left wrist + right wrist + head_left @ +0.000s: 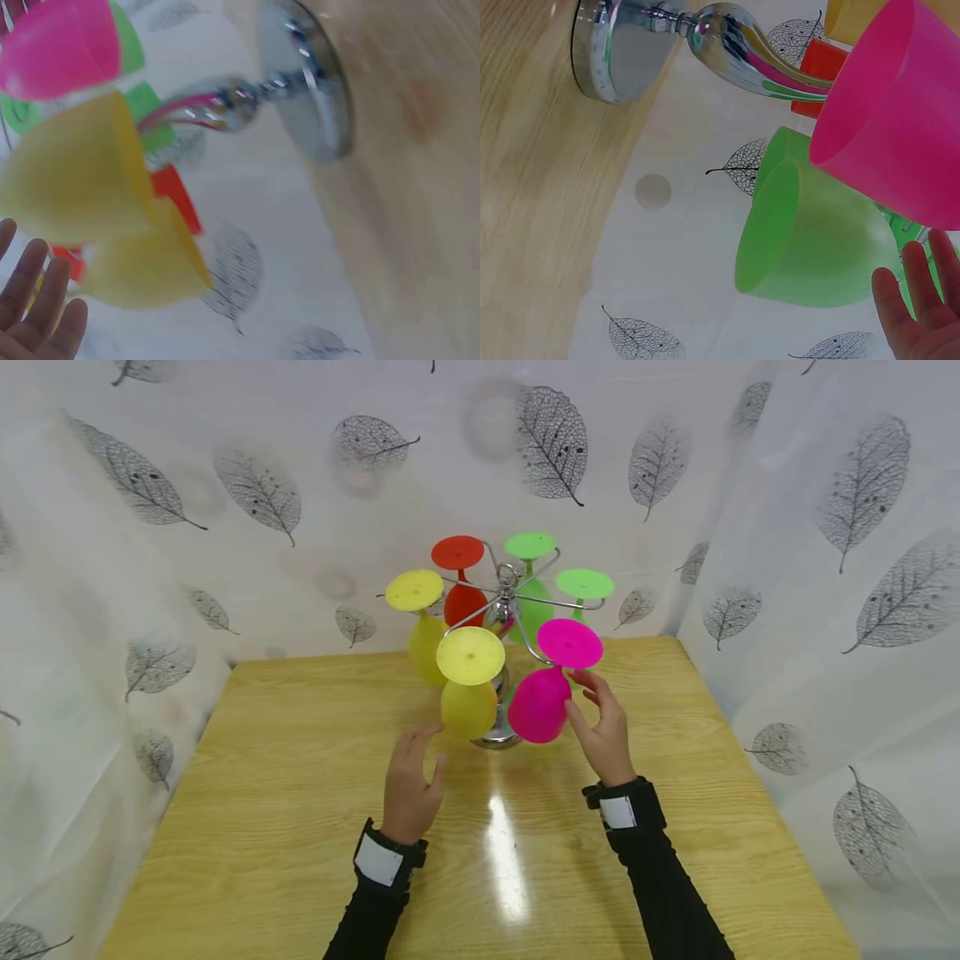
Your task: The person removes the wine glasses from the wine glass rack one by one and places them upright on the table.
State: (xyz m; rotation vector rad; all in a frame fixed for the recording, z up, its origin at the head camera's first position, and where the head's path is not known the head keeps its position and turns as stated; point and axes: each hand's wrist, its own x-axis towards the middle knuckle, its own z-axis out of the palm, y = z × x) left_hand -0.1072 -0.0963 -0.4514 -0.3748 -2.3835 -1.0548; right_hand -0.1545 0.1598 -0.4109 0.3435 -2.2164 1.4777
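A chrome rack [507, 592] holds several plastic goblets upside down, feet up and bowls hanging. My right hand [606, 735] is at the right side of the pink goblet [538, 708], its thumb tip right at the bowl and its fingers lightly bent near the stem. The right wrist view shows those fingers [922, 277] extended beside the pink and green bowls. Lower left of the front yellow goblet [468, 710], my left hand [411, 789] has relaxed fingers and holds nothing. In the left wrist view its fingertips overlap the lower edge of the yellow bowl [75, 172].
Behind hang another yellow goblet [426, 647], a red one [465, 603] and two green ones [536, 610]. The rack's round base [497, 741] stands on a wooden table [300, 827]. Leaf-printed white sheeting [285, 585] encloses the back and sides.
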